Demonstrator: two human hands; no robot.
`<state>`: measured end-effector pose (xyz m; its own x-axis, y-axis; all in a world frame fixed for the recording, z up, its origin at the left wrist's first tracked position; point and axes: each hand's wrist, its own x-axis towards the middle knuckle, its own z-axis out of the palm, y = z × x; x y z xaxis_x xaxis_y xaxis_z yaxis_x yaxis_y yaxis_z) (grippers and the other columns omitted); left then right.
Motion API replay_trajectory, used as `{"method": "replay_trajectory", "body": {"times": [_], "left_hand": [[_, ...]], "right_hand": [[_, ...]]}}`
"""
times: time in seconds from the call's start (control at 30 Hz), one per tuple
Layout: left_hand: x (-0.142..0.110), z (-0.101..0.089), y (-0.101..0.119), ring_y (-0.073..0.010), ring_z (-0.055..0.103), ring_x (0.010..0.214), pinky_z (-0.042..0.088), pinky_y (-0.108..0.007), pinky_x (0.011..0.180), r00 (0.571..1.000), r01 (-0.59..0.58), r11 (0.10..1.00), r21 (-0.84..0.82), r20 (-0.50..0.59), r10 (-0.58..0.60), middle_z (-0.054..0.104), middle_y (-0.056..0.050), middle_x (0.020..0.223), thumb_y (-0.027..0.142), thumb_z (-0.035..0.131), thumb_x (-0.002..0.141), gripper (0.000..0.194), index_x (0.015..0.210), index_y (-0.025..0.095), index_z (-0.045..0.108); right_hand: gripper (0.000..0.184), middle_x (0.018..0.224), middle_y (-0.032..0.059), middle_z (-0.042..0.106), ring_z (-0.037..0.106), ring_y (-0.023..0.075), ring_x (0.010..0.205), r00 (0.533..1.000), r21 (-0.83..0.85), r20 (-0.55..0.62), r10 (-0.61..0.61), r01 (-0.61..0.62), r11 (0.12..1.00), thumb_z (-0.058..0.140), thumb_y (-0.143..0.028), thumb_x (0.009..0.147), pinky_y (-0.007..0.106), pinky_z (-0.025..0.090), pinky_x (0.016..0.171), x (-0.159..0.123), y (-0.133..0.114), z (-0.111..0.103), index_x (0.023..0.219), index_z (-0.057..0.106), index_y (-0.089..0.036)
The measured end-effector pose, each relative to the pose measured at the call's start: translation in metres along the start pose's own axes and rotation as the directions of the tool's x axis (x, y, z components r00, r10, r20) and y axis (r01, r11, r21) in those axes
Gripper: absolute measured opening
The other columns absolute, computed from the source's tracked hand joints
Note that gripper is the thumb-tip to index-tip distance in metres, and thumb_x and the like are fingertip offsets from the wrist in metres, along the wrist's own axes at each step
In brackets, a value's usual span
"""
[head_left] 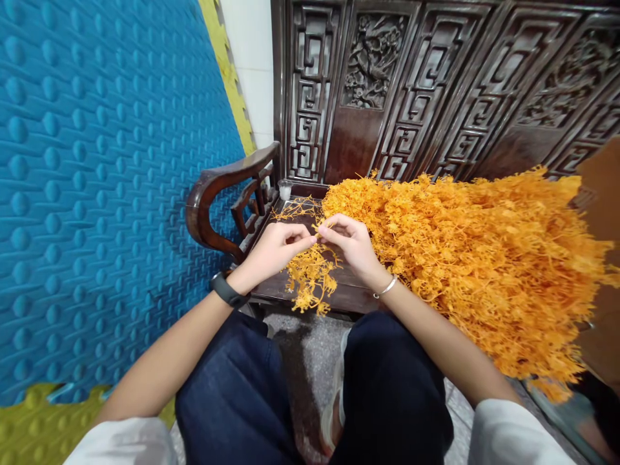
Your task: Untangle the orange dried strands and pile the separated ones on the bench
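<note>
Dark carved settee, bearing a large heap of orange sprigs at right. Smaller orange cluster at the settee's front edge. Left hand and right hand, fingertips close together above the cluster. White cup, rear left corner. Thin orange stem, pinched between both hands.

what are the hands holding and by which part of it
The left hand and right hand pinch an orange sprig by its stem; exact spot hidden.

White sleeves, navy trousers, a dark wristband and a silver bangle are worn.
</note>
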<state>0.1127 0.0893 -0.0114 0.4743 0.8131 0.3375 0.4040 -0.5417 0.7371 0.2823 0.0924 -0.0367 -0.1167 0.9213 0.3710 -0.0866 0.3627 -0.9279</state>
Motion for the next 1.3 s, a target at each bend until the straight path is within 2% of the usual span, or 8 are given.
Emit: {"method": "replay_trajectory", "body": {"times": [0.23, 0.43, 0.5, 0.6, 0.73, 0.83, 1.03, 1.3], "left_hand": [[0.002, 0.013, -0.001, -0.0090, 0.035, 0.049, 0.024, -0.024, 0.054, 0.986, -0.107, 0.943, 0.316, -0.091, 0.142, 0.036, 0.005, 0.050, 0.021, 0.048, 0.086, 0.032, 0.055, 0.016, 0.042], [0.001, 0.020, 0.006, -0.0100, 0.033, 0.048, 0.022, -0.026, 0.054, 0.981, -0.121, 0.914, 0.386, -0.093, 0.169, 0.032, 0.005, 0.050, 0.018, 0.046, 0.087, 0.034, 0.056, 0.018, 0.034], [-0.006, 0.024, 0.012, -0.0097, 0.032, 0.048, 0.022, -0.026, 0.054, 0.980, -0.156, 0.919, 0.362, -0.063, 0.191, 0.031, 0.005, 0.050, 0.017, 0.046, 0.087, 0.034, 0.055, 0.018, 0.033], [-0.015, 0.027, 0.017, -0.0094, 0.032, 0.051, 0.026, -0.025, 0.057, 0.971, -0.213, 0.928, 0.307, -0.035, 0.234, 0.034, 0.005, 0.052, 0.020, 0.045, 0.088, 0.035, 0.055, 0.018, 0.035], [-0.012, 0.014, 0.008, -0.0091, 0.036, 0.052, 0.027, -0.025, 0.055, 0.988, -0.081, 0.992, 0.098, -0.125, 0.093, 0.040, 0.004, 0.053, 0.028, 0.049, 0.087, 0.032, 0.057, 0.016, 0.046], [-0.004, -0.001, -0.003, -0.0089, 0.038, 0.051, 0.028, -0.024, 0.052, 0.977, 0.012, 0.985, -0.174, -0.205, -0.049, 0.042, 0.004, 0.052, 0.033, 0.054, 0.084, 0.029, 0.060, 0.015, 0.053], [0.002, -0.013, -0.011, -0.0087, 0.043, 0.052, 0.033, -0.023, 0.055, 0.949, -0.011, 0.884, -0.467, -0.284, -0.138, 0.047, 0.003, 0.052, 0.031, 0.060, 0.080, 0.024, 0.062, 0.015, 0.060], [-0.001, -0.011, -0.009, -0.0099, 0.055, 0.066, 0.044, -0.023, 0.064, 0.953, -0.042, 0.870, -0.491, -0.282, -0.113, 0.061, 0.000, 0.072, 0.028, 0.073, 0.068, 0.018, 0.077, 0.016, 0.063]], "right_hand": [[0.022, 0.061, -0.0028, 0.058, 0.050, 0.0100, 0.058, 0.993, 0.005, -0.100, 0.064, -0.063, 0.998, 0.075, -0.035, 0.062, 0.027, 0.044, 0.061, 0.008, 0.006, 0.000, 0.061, 0.060, -0.018], [0.013, 0.057, -0.0028, 0.057, 0.050, 0.0090, 0.054, 0.985, 0.042, -0.157, 0.074, -0.068, 0.997, 0.072, -0.025, 0.061, 0.025, 0.042, 0.058, 0.018, 0.006, -0.006, 0.058, 0.061, -0.017], [0.012, 0.058, -0.0032, 0.057, 0.049, 0.0083, 0.053, 0.939, 0.037, -0.343, 0.025, -0.013, 0.999, 0.071, -0.022, 0.062, 0.025, 0.041, 0.057, 0.024, 0.008, -0.019, 0.058, 0.060, -0.017], [0.016, 0.061, -0.0037, 0.056, 0.050, 0.0083, 0.054, 0.795, 0.025, -0.606, -0.011, 0.033, 0.999, 0.070, -0.026, 0.066, 0.024, 0.042, 0.057, 0.029, 0.012, -0.044, 0.059, 0.057, -0.019], [0.020, 0.072, -0.0004, 0.063, 0.057, 0.0122, 0.063, 0.913, -0.034, -0.407, 0.038, -0.056, 0.998, 0.072, -0.036, 0.067, 0.028, 0.048, 0.064, 0.024, 0.023, -0.058, 0.069, 0.062, -0.019], [0.028, 0.076, 0.0004, 0.064, 0.060, 0.0137, 0.069, 0.958, -0.126, -0.286, 0.019, -0.057, 0.990, 0.075, -0.039, 0.062, 0.030, 0.050, 0.071, 0.019, 0.033, -0.058, 0.076, 0.061, -0.019], [0.031, 0.069, -0.0011, 0.062, 0.060, 0.0144, 0.067, 0.979, -0.247, -0.175, 0.109, -0.151, 0.957, 0.073, -0.036, 0.064, 0.031, 0.050, 0.071, 0.026, 0.061, -0.065, 0.086, 0.058, -0.020], [0.026, 0.096, 0.0054, 0.070, 0.062, 0.0152, 0.080, 0.978, -0.325, -0.005, 0.207, -0.197, 0.925, 0.069, -0.018, 0.063, 0.034, 0.049, 0.083, 0.032, 0.071, -0.050, 0.089, 0.068, -0.017]]}}
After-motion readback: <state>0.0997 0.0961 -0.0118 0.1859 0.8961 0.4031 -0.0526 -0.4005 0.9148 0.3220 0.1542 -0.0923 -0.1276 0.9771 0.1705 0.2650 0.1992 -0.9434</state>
